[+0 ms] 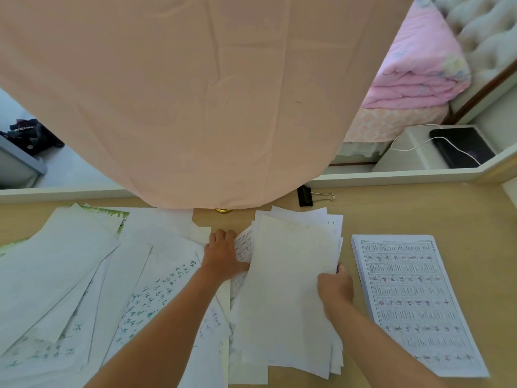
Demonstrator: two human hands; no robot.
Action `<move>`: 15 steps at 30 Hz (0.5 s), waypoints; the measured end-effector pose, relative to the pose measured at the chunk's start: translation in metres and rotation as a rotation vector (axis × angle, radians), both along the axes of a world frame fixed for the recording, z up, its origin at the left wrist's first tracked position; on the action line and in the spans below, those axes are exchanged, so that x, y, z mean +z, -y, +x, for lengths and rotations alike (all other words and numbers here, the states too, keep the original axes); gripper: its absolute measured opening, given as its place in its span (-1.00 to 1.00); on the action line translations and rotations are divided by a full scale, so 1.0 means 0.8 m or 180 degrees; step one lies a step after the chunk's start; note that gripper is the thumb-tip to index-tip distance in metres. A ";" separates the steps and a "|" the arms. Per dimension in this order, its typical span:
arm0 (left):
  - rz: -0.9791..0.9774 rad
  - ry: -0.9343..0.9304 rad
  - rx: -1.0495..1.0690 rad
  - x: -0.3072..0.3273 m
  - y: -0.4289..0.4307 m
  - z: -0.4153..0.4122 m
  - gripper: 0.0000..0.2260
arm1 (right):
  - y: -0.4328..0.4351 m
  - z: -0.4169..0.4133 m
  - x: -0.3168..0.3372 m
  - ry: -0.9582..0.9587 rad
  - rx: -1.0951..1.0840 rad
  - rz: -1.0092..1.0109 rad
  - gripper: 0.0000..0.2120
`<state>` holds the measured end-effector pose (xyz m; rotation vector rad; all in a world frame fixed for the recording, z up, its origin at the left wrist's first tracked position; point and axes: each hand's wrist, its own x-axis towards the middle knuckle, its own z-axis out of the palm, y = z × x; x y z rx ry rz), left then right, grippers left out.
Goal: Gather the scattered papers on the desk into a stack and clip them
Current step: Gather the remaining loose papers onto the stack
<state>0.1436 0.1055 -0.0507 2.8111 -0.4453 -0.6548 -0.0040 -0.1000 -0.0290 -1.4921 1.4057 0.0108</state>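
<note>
Right hand (335, 287) grips the right edge of the half-gathered pile (291, 275), fingers curled round it. Left hand (223, 256) lies against the pile's left edge, thumb tucked under the top sheets; can't tell whether it pinches or only presses.

Pile sits mid-surface (391, 214), ragged: corners fan out at the far end and edges are staggered at the near end. Loose sheets (70, 275), many with handwriting, overlap across the left side, touching the pile's left flank. A squared stack of grid practice sheets (405, 298) lies just right of the pile, apart from it. Binder clip (306, 196) rests at the far edge, near a hanging peach cloth (195, 93).

Judgement: mid-gather, squaring step.
- Squeeze both long edges inward together, then lift the pile and tap a short edge on the surface so the fanned corners drop in line.
- Keep the grip light; thin sheets will likely buckle if squeezed hard.
- Pull the left-hand sheets in by small overlapping groups, not singly.
- Much remains: left spread untouched, right stack not merged, clip unused.
</note>
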 end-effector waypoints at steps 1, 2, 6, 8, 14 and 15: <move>-0.0125 -0.0207 0.0187 0.004 0.002 0.007 -0.34 | -0.002 0.001 0.001 0.0064 -0.0029 0.0111 -0.75; -0.0255 -0.0462 0.0350 0.010 0.003 0.014 -0.50 | -0.002 0.001 0.002 0.0102 -0.0045 0.0229 -0.78; -0.0634 -0.0876 0.0364 0.025 0.014 0.028 -0.81 | 0.010 -0.007 0.007 0.0161 -0.0190 0.0274 -0.84; -0.0915 -0.0778 0.0462 0.034 0.027 0.024 -0.82 | 0.016 -0.011 0.012 0.0211 -0.0273 0.0217 -0.84; -0.1535 -0.1472 0.1110 0.067 0.048 -0.013 -0.90 | 0.036 -0.013 0.023 0.0331 -0.0144 0.0277 -0.77; -0.1490 -0.1628 0.1096 0.068 0.046 -0.024 -0.89 | 0.038 -0.015 0.024 0.0321 -0.0058 0.0292 -0.78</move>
